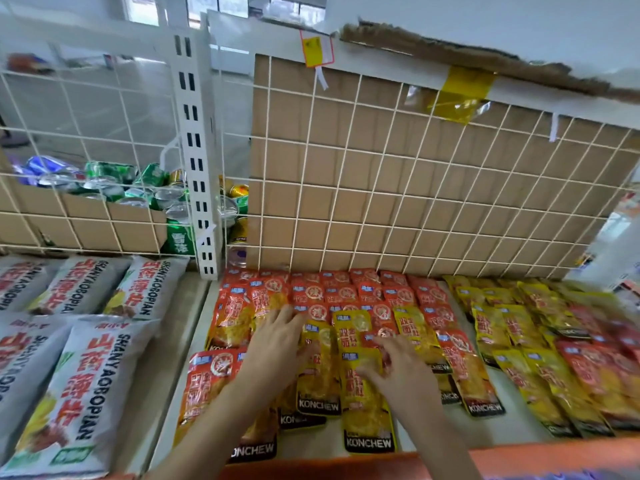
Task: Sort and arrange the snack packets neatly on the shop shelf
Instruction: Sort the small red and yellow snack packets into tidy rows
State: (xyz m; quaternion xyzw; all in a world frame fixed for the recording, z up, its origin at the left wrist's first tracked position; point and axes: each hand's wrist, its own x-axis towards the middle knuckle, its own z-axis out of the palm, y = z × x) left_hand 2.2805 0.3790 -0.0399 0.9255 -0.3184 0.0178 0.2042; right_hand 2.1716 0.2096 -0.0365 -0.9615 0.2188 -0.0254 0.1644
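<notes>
Left grip (277, 341) laid flat with fingers spread and released, pressing on the seam where red snack packets (311, 296) meet the yellow snack packets (318, 375) at mid-shelf. Right grip (398, 365) just beside it, fingers bent over the top edge of a yellow packet with a red one underneath; too blurred to tell whether pinching or only touching. Red packets overlapped in rows from the wire grid back (381, 188) forward, several skewed, lower edges uneven. More yellow packets (502, 306) fanned out to the right, mixed with red ones toward the right end. Bare shelf (194, 323) only in a narrow strip along the left edge, between the red packets and the grey bags (86, 375) on the neighbouring shelf, plus small gaps near the front. Orange front lip (519, 455) touching or nearly touching the lowest packet ends. Cardboard sheet (346, 133) closing off the back behind the grid. White slotted upright (194, 150) at the back-left corner, drink cans (138, 188) in a box behind it.
</notes>
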